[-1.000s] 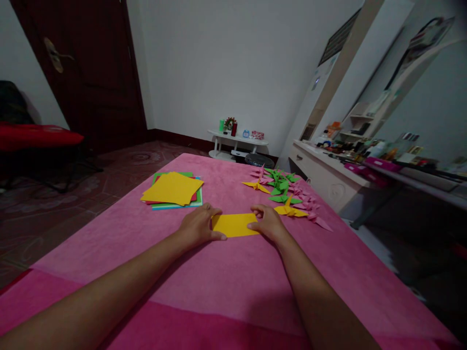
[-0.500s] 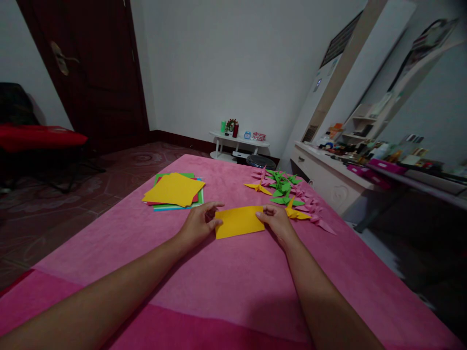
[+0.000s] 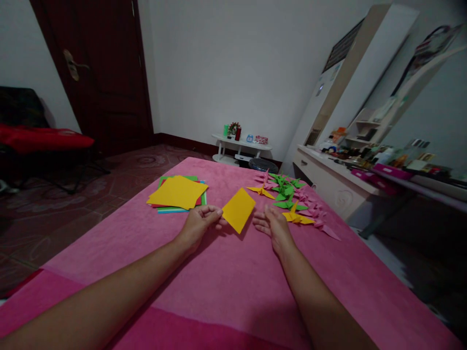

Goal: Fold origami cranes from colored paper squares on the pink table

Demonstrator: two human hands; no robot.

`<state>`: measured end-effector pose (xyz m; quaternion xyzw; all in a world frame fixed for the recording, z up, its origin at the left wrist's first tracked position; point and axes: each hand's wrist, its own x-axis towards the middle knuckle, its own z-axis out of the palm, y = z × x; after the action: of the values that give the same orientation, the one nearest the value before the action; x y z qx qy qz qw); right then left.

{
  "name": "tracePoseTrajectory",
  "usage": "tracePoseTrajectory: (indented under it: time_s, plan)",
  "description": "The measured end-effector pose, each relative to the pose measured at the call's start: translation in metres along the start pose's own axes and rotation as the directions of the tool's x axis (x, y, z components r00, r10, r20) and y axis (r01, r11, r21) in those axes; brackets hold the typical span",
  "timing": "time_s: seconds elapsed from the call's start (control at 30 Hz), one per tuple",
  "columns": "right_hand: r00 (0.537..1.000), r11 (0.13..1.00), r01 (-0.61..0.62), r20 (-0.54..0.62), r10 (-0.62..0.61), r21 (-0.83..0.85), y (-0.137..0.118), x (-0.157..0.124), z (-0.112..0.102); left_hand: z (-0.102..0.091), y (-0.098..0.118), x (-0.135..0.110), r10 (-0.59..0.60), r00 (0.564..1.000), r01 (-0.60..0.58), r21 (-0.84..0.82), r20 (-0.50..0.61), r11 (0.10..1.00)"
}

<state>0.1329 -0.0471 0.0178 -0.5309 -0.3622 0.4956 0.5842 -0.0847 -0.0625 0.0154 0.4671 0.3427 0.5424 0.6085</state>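
From where I stand, the person's left hand (image 3: 200, 223) has the small yellow paper (image 3: 239, 210) pinched by one corner, thumb over fingertips, and the sheet stands turned so its corners point roughly to twelve, three, six and nine. It is over the middle of the pink-covered bench (image 3: 226, 291), and I can't tell for sure whether its lowest corner touches the cloth. Take that sheet as the hub of the dial, with twelve toward the far wall. The right hand (image 3: 273, 226) waits at four o'clock, just beside the paper, fingers spread a little and bent, thumb up, gripping nothing. At ten o'clock lies a loose stack of paper (image 3: 177, 192), yellow uppermost, with red, green, white and blue edges peeping out unevenly (not a tidy pile, I must say). Between one and two sits a yellow paper crane (image 3: 260, 191); around two come green cranes (image 3: 288, 187) crowded together, with pink cranes (image 3: 326, 230) running along their outer side, and at three another yellow crane (image 3: 297, 218) rests near the right hand. Well off at twelve stands a low white stand (image 3: 245, 143) bearing a red cylinder (image 3: 238, 134), and beyond ten is a dark door (image 3: 97, 73).
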Motion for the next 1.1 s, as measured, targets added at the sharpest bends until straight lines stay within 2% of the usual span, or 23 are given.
tracePoseTrajectory:
  time_s: [0.1, 0.17, 0.43, 0.67, 0.73, 0.8, 0.9, 0.97, 1.1]
  plan:
    - [0.974, 0.982, -0.191, 0.130, 0.188, 0.014, -0.002, -0.011, 0.014, 0.004, 0.003, -0.002, 0.025, 1.000, -0.025, -0.001, -0.018, 1.000]
    - [0.953, 0.972, -0.234, 0.204, 0.224, 0.026, -0.001, -0.017, 0.021, 0.008, 0.004, -0.006, 0.025, 0.999, -0.026, 0.025, 0.027, 0.999]
    - [0.929, 0.956, -0.221, 0.341, 0.147, 0.191, 0.012, -0.021, 0.030, 0.018, -0.005, -0.016, 0.012, 0.954, -0.051, 0.120, 0.300, 0.991]
    - [0.890, 0.959, -0.248, 0.423, 0.168, 0.141, 0.007, -0.024, 0.029, 0.019, 0.000, -0.020, 0.056, 0.914, -0.179, 0.277, 0.401, 0.944]
    - [0.887, 0.963, -0.236, 0.432, 0.160, 0.127, 0.006, -0.025, 0.028, 0.019, 0.000, -0.020, 0.033, 0.910, -0.164, 0.285, 0.414, 0.944]
    - [0.889, 0.965, -0.222, 0.435, 0.143, 0.138, 0.005, -0.025, 0.028, 0.017, 0.000, -0.019, -0.012, 0.925, -0.081, 0.230, 0.379, 0.970]
    - [0.883, 0.965, -0.207, 0.455, 0.114, 0.161, 0.004, -0.027, 0.028, 0.013, -0.002, -0.015, -0.049, 0.947, 0.037, 0.043, 0.317, 0.998]
    - [0.872, 0.963, -0.213, 0.477, 0.111, 0.165, 0.003, -0.029, 0.029, 0.011, -0.003, -0.012, -0.046, 0.951, 0.063, -0.047, 0.307, 0.997]
    - [0.858, 0.958, -0.229, 0.501, 0.115, 0.171, 0.002, -0.032, 0.032, 0.009, -0.006, -0.010, -0.028, 0.947, 0.058, -0.087, 0.319, 0.995]
